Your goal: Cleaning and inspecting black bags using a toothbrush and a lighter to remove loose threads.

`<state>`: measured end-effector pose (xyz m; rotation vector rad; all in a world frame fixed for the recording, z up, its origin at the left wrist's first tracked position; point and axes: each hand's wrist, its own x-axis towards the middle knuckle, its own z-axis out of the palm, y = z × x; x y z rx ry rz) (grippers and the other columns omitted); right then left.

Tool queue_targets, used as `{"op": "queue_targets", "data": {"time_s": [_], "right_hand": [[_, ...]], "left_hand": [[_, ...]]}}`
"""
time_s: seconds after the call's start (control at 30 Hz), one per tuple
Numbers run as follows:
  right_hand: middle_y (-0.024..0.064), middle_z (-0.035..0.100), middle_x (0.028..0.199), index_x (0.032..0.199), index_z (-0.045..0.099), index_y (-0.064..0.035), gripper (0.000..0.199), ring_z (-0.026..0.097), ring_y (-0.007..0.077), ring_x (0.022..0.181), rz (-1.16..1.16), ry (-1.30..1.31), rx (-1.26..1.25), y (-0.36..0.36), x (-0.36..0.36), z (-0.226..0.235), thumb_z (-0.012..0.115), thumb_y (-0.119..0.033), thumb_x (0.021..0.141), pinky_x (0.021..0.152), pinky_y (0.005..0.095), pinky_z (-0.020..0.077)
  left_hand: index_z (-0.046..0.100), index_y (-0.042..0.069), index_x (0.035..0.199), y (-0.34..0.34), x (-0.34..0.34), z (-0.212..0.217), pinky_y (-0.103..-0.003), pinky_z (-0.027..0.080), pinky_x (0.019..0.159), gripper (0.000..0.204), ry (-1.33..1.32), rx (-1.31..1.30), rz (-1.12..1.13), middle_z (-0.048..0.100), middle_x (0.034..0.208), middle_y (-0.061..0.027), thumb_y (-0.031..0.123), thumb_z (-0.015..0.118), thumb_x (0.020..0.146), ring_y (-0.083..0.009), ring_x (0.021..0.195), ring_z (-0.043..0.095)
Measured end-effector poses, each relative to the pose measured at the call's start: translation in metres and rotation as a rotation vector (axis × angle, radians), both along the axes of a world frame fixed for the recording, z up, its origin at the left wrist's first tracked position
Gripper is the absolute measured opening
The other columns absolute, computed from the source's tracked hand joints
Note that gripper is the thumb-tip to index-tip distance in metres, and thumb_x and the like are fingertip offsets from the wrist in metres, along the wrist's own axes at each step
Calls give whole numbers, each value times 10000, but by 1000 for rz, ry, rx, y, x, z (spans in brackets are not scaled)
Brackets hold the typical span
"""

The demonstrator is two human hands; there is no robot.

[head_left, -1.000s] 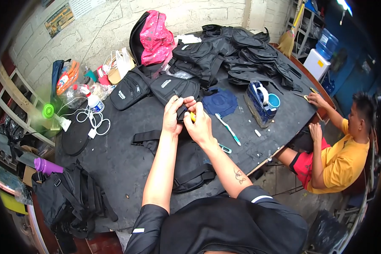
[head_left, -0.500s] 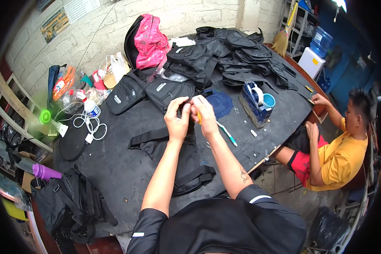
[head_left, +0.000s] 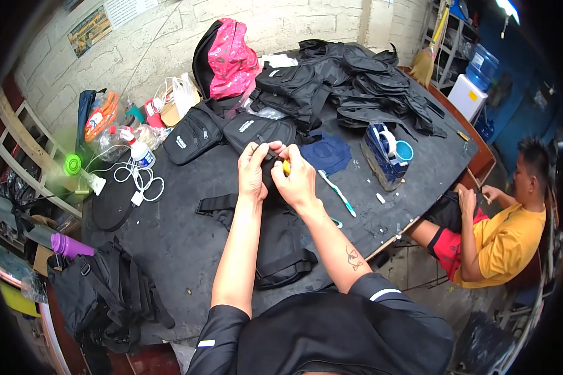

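Observation:
My hands meet over the middle of the black table (head_left: 175, 250), fingertips nearly touching. My left hand (head_left: 253, 174) is closed, its thumb and fingers pinching dark fabric at the top of a black bag (head_left: 275, 240). In my right hand (head_left: 297, 180) a small yellow object (head_left: 286, 167) shows between the curled fingers; its kind is hidden by them. The black bag spreads below my wrists, with a wide strap (head_left: 288, 269) near my body. To the right of my right hand lies a white and teal toothbrush-like stick (head_left: 336, 192).
Black pouches (head_left: 259, 132) lie just beyond my hands, with piled black bags (head_left: 363, 81) and a pink bag (head_left: 231, 59) behind. A blue tape holder (head_left: 381, 159) stands right. White cables (head_left: 137, 181) and a bottle (head_left: 141, 153) sit left. A person in yellow (head_left: 503, 237) sits at the right.
My hands stay together; the right has turned, showing more of the yellow object. The seated person's far hand has drawn back from the table edge toward the lap. The view has shifted slightly.

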<state>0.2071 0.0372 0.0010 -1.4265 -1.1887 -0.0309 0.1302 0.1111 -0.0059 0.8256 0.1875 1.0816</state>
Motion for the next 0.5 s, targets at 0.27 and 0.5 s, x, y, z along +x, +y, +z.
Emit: {"op": "queue_targets", "data": {"time_s": [0.27,0.5], "right_hand": [[105,615,756,837,484,-48,174,619,309,641,-35,-113,2,1,-1,3,573,-134,714,550,375,490],[122,611,761,855,494,-40,206,616,313,665,25,-25,-38,0,7,6,596,-196,770,579,373,480]], "left_hand": [[471,91,738,4,-2,-5,-312,516,761,163,-33,0,3,650,910,-133,94,568,869,-192,821,624],[487,68,734,9,5,5,-289,493,730,187,59,67,105,638,853,-114,137,541,900,-176,762,602]]}}
